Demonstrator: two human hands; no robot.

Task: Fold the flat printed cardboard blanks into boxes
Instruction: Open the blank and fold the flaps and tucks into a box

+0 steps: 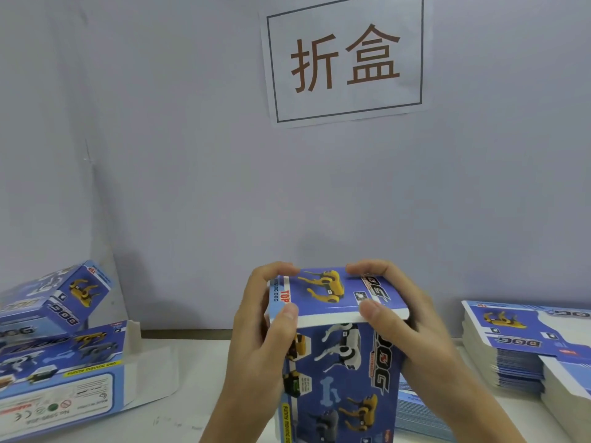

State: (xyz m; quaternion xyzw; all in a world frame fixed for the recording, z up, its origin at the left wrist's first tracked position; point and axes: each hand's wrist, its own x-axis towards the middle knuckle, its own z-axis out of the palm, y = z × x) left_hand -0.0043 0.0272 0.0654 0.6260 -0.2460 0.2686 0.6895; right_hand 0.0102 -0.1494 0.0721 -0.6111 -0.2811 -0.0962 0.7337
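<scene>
Both hands (256, 340) round upright blue dog-printed box (339, 372), top flap seemingly shut

At the middle of the desk (198, 372), near its front edge, a box (339, 362) stands upright between the left hand (256, 330) and the right hand (412, 321) — both grip its top flap. Toward the left edge lie two folded boxes (57, 375), one tilted on the other. Toward the right edge sits a stack of flat blanks (524, 343), with another stack (419, 414) just behind the right hand. A wall (192, 155) rises along the desk's back edge, a paper sign (345, 59) on it.
</scene>
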